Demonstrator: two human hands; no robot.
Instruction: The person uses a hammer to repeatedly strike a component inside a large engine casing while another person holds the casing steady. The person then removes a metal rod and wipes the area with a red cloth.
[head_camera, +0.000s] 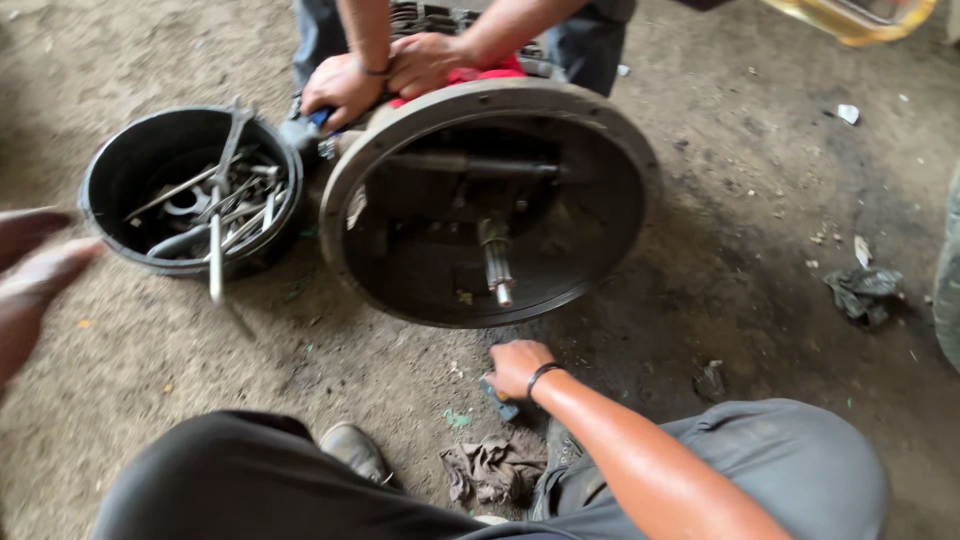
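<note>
My right hand (520, 368), with a black band on the wrist, rests on the dirt floor, its fingers closed on a small blue object (502, 404). It lies just in front of a large round metal gearbox housing (400, 130) that stands on its edge with a splined shaft (497, 265) poking out of the middle. My left hand (35, 260) is blurred at the far left edge, fingers apart and holding nothing, near a black bucket (100, 165).
The bucket holds several wrenches and metal parts (215, 240). Another person's hands (345, 88) press on the top of the housing beside a red cloth (480, 73). A crumpled rag (490, 470) lies by my knees, and a dark rag (862, 292) at the right.
</note>
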